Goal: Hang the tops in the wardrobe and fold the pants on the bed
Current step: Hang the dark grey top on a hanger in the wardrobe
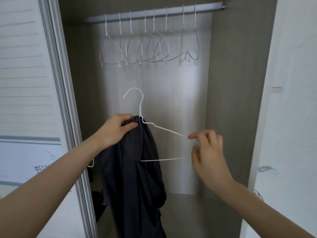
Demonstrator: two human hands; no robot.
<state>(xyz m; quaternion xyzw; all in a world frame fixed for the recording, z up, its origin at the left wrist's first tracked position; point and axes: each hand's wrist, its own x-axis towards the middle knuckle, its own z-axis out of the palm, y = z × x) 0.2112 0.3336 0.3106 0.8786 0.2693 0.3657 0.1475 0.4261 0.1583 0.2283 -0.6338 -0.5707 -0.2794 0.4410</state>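
Observation:
A dark grey top [135, 169] hangs bunched over the left half of a white wire hanger [164, 129] held in front of the open wardrobe. My left hand [116, 129] grips the fabric at the hanger's neck, just below its hook. My right hand [205, 148] pinches the bare right end of the hanger between thumb and fingers. The hanger's right arm and lower bar are uncovered. The hanger's left tip pokes out below my left forearm.
Several empty white wire hangers [149, 47] hang on the rail [154, 13] at the top of the wardrobe. A sliding door frame [65, 100] stands on the left and a white door [291, 117] with a handle on the right.

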